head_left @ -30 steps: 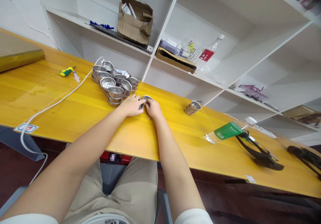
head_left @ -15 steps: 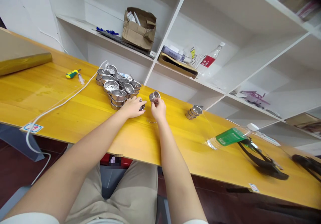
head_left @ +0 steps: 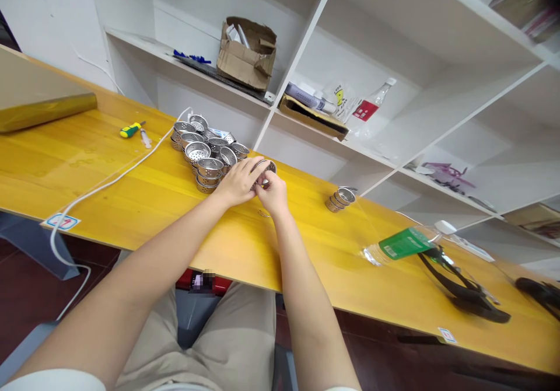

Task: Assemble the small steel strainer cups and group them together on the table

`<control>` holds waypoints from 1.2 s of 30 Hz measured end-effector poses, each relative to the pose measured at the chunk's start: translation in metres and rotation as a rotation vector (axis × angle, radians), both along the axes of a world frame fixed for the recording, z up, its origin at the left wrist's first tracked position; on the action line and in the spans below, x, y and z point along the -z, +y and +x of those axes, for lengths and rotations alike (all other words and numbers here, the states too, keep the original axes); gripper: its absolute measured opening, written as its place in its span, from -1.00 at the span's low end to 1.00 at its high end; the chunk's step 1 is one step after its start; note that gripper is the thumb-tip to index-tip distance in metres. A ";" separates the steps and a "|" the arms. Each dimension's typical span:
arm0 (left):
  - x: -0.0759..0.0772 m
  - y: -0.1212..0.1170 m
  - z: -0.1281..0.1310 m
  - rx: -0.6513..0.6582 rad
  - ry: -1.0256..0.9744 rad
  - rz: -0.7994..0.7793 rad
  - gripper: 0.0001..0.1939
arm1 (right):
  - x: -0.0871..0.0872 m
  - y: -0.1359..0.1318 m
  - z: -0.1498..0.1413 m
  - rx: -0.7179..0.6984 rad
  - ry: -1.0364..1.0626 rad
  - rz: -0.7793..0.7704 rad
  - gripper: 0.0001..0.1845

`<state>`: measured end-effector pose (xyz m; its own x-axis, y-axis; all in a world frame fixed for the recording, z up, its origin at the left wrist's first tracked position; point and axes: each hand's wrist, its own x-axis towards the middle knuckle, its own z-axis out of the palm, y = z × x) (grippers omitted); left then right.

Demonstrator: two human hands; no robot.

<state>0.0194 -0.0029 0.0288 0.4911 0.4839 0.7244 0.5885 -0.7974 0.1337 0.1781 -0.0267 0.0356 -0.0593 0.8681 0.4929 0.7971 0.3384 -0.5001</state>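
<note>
Between my hands is a small perforated metal strainer basket [head_left: 272, 166], tilted so that its rim faces up. My right hand [head_left: 274, 195] pinches its near side with closed fingers. From the left, my left hand [head_left: 238, 183] curls its fingers over the same basket and hides part of it. Whether a second basket sits under my left palm I cannot tell. A thin curved wire piece [head_left: 263, 213] lies on the table just below my hands. Left of them stand several more strainer baskets [head_left: 209, 168], some of them stacked.
A separate stack of strainer baskets [head_left: 339, 199] stands to the right on the yellow table [head_left: 175, 216]. Farther right lie a green-labelled bottle [head_left: 405, 243] and a black strap [head_left: 464, 292]. At left are a screwdriver [head_left: 130, 130], a syringe [head_left: 145, 139] and a white cable [head_left: 114, 182].
My right hand lifted a strainer basket off the table, then brought it back left against my left hand. My left fingers moved from the basket beside the pile onto the one in my right.
</note>
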 end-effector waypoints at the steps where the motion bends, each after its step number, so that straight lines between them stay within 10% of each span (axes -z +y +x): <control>1: 0.000 0.001 0.000 0.003 -0.015 0.002 -0.22 | -0.002 -0.003 -0.004 0.002 -0.006 -0.016 -0.95; 17: -0.001 0.006 -0.007 -0.015 -0.029 -0.004 -0.31 | -0.018 -0.007 -0.017 -0.292 0.952 -0.506 -0.30; 36: -0.011 -0.008 0.002 -0.080 0.007 0.060 -0.48 | -0.025 -0.008 -0.011 -0.389 1.313 -0.484 -0.35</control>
